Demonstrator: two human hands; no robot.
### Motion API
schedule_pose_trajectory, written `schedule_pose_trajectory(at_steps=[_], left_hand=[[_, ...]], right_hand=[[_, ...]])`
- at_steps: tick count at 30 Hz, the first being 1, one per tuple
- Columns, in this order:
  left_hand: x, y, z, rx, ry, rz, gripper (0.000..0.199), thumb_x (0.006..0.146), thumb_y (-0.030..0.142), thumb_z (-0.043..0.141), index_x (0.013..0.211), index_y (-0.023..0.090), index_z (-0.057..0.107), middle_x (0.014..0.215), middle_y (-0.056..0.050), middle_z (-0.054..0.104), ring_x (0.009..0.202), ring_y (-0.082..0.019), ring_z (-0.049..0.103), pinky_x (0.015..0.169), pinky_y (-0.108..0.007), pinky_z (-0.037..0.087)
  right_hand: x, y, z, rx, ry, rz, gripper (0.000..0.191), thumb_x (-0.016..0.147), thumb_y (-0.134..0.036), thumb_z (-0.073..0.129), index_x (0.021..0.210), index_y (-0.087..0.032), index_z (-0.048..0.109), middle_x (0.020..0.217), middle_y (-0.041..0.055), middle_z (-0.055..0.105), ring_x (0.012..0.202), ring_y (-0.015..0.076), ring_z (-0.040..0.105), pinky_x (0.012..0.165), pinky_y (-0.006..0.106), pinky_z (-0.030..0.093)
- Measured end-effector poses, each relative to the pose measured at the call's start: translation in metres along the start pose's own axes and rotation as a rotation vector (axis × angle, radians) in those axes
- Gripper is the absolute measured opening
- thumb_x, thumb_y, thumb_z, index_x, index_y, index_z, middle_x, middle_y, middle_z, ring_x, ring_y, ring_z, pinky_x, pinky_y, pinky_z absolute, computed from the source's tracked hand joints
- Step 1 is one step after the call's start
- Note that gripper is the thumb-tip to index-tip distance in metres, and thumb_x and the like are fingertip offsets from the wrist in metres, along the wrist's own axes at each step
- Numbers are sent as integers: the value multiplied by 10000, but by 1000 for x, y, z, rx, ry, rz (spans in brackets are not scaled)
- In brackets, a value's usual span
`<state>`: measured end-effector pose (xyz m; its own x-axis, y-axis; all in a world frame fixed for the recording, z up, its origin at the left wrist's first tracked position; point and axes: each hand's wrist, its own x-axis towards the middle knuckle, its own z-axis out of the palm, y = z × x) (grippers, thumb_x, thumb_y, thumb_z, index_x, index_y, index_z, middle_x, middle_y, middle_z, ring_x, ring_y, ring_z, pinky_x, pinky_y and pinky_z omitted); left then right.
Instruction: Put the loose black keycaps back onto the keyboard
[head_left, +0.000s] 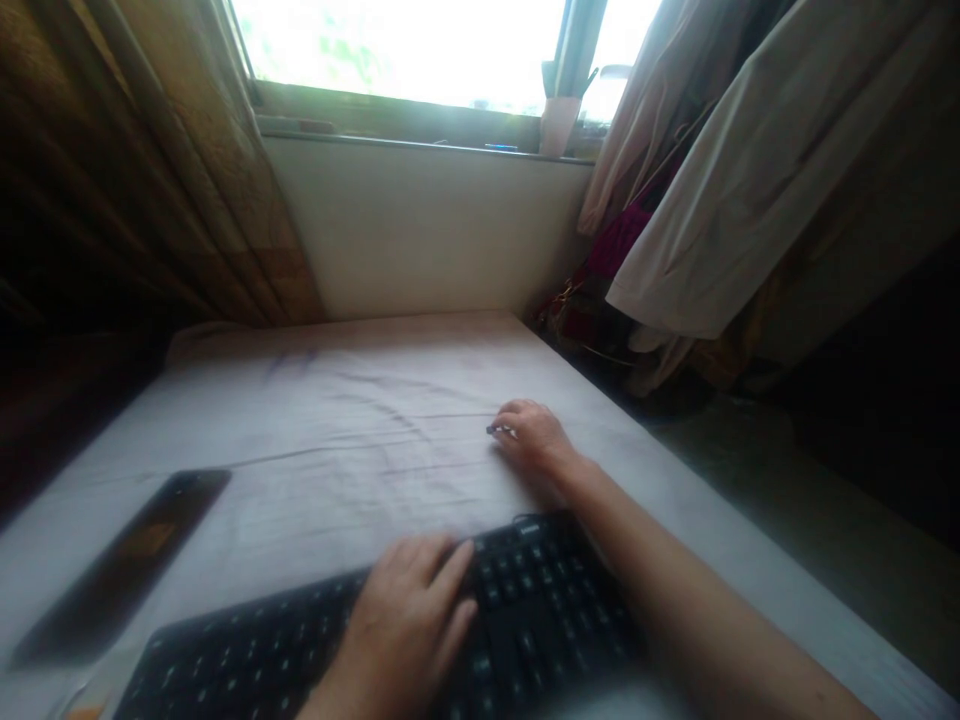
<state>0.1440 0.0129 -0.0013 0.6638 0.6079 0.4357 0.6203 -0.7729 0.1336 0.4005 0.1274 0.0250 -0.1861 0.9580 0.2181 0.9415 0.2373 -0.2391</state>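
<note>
A black keyboard (525,570) lies across the near side of a pale cloth-covered surface (337,400), partly under my hands and forearm. My left hand (409,610) rests palm down on its keys, fingers stretched toward the back edge and thumb apart. Beyond the keyboard, my right hand (532,432) is closed just above the cloth. Between its fingertips pokes out a small dark plug-like piece (492,430) with a shiny bit; most of it is hidden. A short loop of black cable (527,520) shows at the keyboard's back edge.
A dark smartphone (127,570) lies to the left of the keyboard. At bottom left is a partly cut-off pale object (90,690). A window sill with a pink pot (559,125) stands behind; a curtain (225,220) hangs left, clothes (720,200) right.
</note>
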Motion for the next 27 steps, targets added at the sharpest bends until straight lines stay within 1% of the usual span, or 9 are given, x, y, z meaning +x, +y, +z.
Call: schedule_pose_trajectory(at_steps=[3, 6, 9, 12, 16, 21, 23, 27], left_hand=[[-1, 0, 0, -11, -6, -4, 404, 885, 207, 557, 1287, 195, 592, 1206, -90, 667, 1036, -265, 647, 907, -447, 550], [-2, 1, 1, -26, -14, -13, 403, 891, 210, 555, 1292, 190, 588, 1211, -94, 661, 1040, -268, 640, 905, -452, 548], [-2, 1, 1, -34, -12, -16, 407, 901, 211, 545, 1306, 190, 576, 1214, -97, 657, 1046, -266, 633, 912, -454, 542], [-3, 1, 2, -39, -16, -27, 410, 913, 218, 531, 1320, 203, 570, 1225, -94, 652, 1058, -263, 628, 928, -450, 532], [-3, 2, 2, -44, -39, -41, 412, 915, 227, 529, 1326, 214, 566, 1228, -89, 649, 1066, -265, 625, 931, -447, 530], [-2, 3, 0, -30, -29, -25, 403, 913, 220, 532, 1313, 190, 574, 1202, -97, 654, 1049, -271, 624, 917, -449, 528], [-1, 3, -1, -18, -22, -17, 396, 919, 219, 522, 1309, 200, 581, 1190, -96, 657, 1041, -272, 624, 917, -456, 521], [1, 4, -2, 24, -40, 6, 402, 923, 194, 515, 1316, 243, 584, 1198, -90, 652, 1053, -276, 617, 964, -498, 478]], right_hand=[[-18, -7, -6, 83, 20, -15, 147, 893, -189, 622, 934, -218, 760, 1026, 64, 729, 943, 190, 662, 865, 318, 498], [-42, -18, -14, 164, 7, -39, 132, 872, -175, 644, 933, -216, 753, 998, 45, 737, 887, 165, 682, 816, 278, 517], [-67, -28, -23, 298, -63, -56, 128, 851, -153, 653, 918, -201, 750, 927, 25, 740, 773, 133, 681, 739, 238, 523], [-86, -37, -27, 389, -131, -67, 132, 843, -144, 645, 907, -192, 750, 923, 37, 737, 802, 146, 682, 761, 248, 522], [-96, -45, -28, 334, -179, -102, 141, 852, -162, 636, 920, -202, 753, 957, 48, 736, 843, 160, 683, 784, 252, 522], [-95, -54, -32, 198, -222, -132, 148, 845, -156, 650, 909, -212, 771, 945, 45, 737, 822, 166, 680, 765, 246, 512], [-94, -58, -33, 133, -240, -145, 149, 850, -156, 646, 887, -214, 777, 927, 44, 738, 806, 167, 677, 743, 243, 504], [-92, -62, -33, 26, -253, -173, 156, 873, -177, 629, 850, -214, 779, 901, 50, 740, 787, 170, 671, 716, 242, 487]])
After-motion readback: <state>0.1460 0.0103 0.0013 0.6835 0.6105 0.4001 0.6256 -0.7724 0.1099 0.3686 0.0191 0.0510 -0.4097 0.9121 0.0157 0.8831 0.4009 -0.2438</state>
